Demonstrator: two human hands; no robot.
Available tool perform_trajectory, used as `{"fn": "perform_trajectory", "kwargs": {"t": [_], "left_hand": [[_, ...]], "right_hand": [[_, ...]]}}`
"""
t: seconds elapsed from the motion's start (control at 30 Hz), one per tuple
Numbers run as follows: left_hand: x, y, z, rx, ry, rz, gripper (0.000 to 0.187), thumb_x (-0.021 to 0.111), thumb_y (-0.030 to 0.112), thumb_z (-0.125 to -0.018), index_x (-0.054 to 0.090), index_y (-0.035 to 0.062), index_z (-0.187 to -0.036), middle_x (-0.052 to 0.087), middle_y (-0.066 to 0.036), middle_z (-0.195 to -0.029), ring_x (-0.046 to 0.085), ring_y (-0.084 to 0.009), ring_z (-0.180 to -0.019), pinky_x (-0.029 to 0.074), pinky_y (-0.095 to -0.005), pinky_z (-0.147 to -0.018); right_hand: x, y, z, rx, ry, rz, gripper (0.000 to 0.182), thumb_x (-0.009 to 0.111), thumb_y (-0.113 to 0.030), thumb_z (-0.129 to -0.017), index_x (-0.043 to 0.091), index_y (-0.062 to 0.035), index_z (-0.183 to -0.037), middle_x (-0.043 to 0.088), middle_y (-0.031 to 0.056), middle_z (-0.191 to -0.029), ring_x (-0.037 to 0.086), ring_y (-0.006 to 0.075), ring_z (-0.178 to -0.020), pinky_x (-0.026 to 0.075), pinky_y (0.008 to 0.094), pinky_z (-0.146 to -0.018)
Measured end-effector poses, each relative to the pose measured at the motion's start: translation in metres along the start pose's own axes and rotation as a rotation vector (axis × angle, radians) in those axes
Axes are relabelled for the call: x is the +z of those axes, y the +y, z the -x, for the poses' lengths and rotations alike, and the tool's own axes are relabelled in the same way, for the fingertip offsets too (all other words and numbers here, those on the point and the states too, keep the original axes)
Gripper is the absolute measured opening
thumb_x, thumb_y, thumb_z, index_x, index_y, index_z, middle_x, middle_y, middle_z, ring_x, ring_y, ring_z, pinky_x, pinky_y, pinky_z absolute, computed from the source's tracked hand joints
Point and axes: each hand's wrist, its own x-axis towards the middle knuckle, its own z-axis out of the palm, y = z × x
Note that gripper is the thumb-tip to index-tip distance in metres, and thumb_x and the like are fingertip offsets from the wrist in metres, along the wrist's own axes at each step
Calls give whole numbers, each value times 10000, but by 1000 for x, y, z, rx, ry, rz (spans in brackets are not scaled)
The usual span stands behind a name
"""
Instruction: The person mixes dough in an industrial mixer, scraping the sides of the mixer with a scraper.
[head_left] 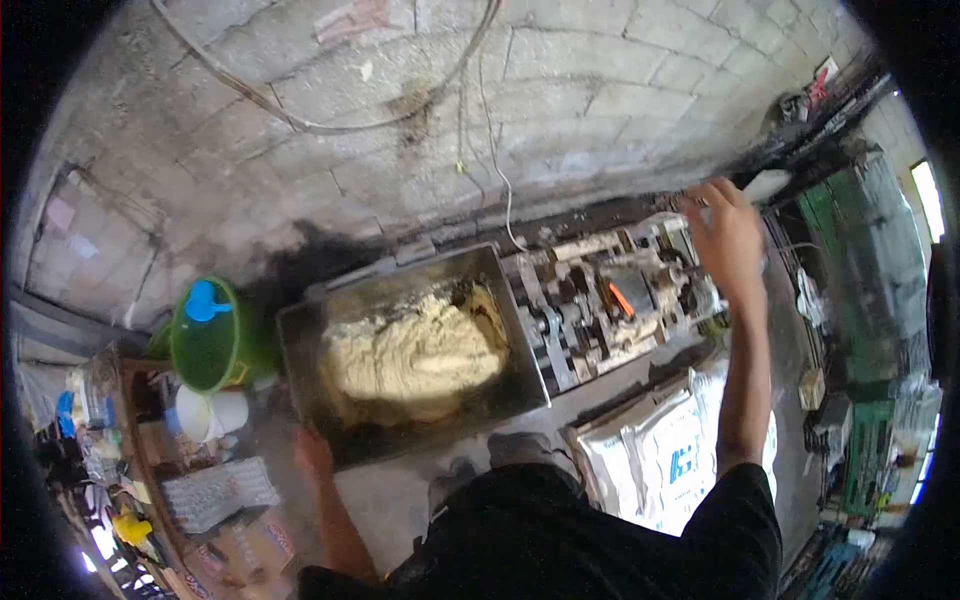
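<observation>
A rectangular metal trough (303, 350) holds a big pale-yellow, dough-like mass (420, 355) with a ridged, lumpy surface. My left hand (314, 455) is at the trough's near left corner, its blurred fingers right at the rim. Higher and to the right, my right hand (728, 240) is raised over the far end of a machine (590, 310) with metal and wooden parts and an orange piece (621, 299). The fingers of this hand are bent in toward the thumb; I cannot tell what is between them.
Left of the trough stand a green bucket (238, 345) with a blue scoop (207, 301) and a white bucket (222, 415). White sacks (650, 455) with blue print lie at the near right. A block wall (560, 130) rises behind; a cable (494, 150) hangs down it.
</observation>
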Motion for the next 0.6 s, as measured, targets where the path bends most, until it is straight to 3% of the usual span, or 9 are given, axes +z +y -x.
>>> {"fn": "perform_trajectory", "kwargs": {"t": [0.07, 0.1, 0.17, 0.23, 0.37, 0.43, 0.53, 0.6], "left_hand": [[-12, 11, 5, -2, -1, -31, 306, 464, 298, -974, 556, 15, -1044, 617, -229, -985, 600, -429, -884, 476, -508, -725], [-20, 20, 9, -9, 9, -75, 329, 455, 316, -978, 556, 10, -1049, 616, -235, -949, 602, -431, -853, 483, -511, -712], [-19, 19, 9, 32, 62, -72, 343, 455, 324, -979, 554, 3, -1054, 613, -242, -914, 603, -435, -828, 490, -512, -700], [-6, 6, 8, 124, 160, 19, 325, 472, 303, -972, 551, -2, -1053, 610, -242, -916, 599, -437, -840, 489, -505, -702], [-19, 19, 6, 62, 68, -39, 333, 464, 303, -973, 547, -8, -1057, 608, -245, -942, 595, -442, -859, 488, -498, -701], [-18, 15, 4, 55, 18, -102, 332, 461, 303, -975, 544, -10, -1048, 606, -249, -962, 589, -451, -864, 483, -496, -701], [-12, 10, 4, 83, 62, -21, 315, 457, 294, -979, 534, -10, -999, 590, -262, -942, 572, -467, -840, 466, -509, -689], [-11, 15, 4, 65, 100, 3, 295, 465, 275, -977, 526, -14, -977, 579, -269, -927, 566, -469, -830, 462, -506, -678]], "right_hand": [[56, -9, -61, -6, 61, -424, 191, 626, -180, -854, 669, -4, -914, 645, 192, -979, 633, 327, -919, 482, 393, -784], [90, -7, -107, 49, -45, -682, 216, 582, -196, -888, 661, -16, -977, 663, 175, -988, 645, 287, -930, 487, 372, -803], [125, -23, -198, 327, -173, -1494, 292, 543, -200, -909, 598, -42, -1148, 670, 152, -983, 634, 252, -969, 475, 371, -853], [176, -20, -294, 502, -154, -1852, 438, 507, -192, -922, 430, -72, -1336, 662, 132, -996, 617, 247, -956, 457, 384, -884], [241, -18, -436, 592, 63, -2146, 426, 435, -211, -942, 351, -59, -1332, 601, 172, -990, 573, 254, -834, 447, 423, -836], [265, -19, -475, 613, 153, -2219, 389, 414, -240, -945, 361, -56, -1283, 560, 188, -976, 540, 267, -768, 443, 439, -805], [269, -24, -514, 691, 193, -2326, 474, 422, -279, -929, 332, -48, -1334, 509, 198, -927, 499, 276, -727, 435, 448, -765], [250, -41, -520, 781, 339, -2216, 557, 406, -421, -934, 443, 54, -1224, 532, 243, -1184, 533, 354, -1044, 452, 448, -879]]}}
